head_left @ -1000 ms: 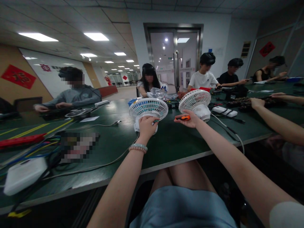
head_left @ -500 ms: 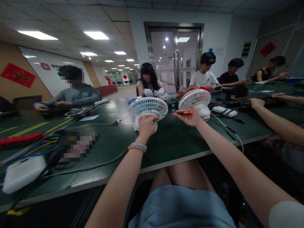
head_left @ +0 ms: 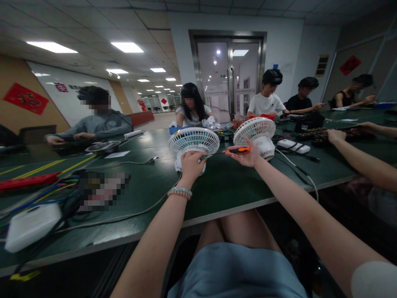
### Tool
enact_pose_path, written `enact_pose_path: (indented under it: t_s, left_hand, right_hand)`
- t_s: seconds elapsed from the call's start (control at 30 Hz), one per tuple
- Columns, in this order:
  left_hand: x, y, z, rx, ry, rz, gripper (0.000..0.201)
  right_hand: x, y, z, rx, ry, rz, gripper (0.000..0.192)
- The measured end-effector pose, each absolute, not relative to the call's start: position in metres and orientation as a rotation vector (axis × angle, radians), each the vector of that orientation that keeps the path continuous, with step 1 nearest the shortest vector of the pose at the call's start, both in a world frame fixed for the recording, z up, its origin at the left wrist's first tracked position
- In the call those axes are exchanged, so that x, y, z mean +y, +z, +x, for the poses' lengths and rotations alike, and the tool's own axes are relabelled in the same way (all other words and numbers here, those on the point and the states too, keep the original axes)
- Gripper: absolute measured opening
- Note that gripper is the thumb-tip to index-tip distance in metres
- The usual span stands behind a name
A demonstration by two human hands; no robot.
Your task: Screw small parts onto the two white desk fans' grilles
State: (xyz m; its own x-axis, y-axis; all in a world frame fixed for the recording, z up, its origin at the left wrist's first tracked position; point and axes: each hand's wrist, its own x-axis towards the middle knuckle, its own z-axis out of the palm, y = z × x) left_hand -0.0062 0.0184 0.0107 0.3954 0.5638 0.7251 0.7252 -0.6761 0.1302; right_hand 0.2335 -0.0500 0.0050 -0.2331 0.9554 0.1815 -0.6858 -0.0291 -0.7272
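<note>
Left hand: the left hand (head_left: 191, 163), center of the frame, closes its fingers on the near side of the nearer fan (head_left: 194, 138) (a small teal bit, too small to name, peeks out by the fingertips).
Right hand: just right of center, the right hand (head_left: 250, 156), palm up, loosely holds an orange-and-black screwdriver (head_left: 244, 150) across its fingers.
Shaft: points left at the nearer fan; I cannot tell whether its tip touches.
Second fan: another white fan (head_left: 254, 130) stands behind the right hand.
Table: both fans stand on the green table (head_left: 223, 190).
</note>
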Motion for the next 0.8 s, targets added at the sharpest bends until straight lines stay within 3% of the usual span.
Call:
enact_pose_path:
  t_s: [0.8]
  left_hand:
    - [0.022,0.008,-0.007,-1.123,-1.163,-2.440,0.022]
  right_hand:
    - [-0.046,0.007,0.222,-0.908,1.647,-0.448,0.070]
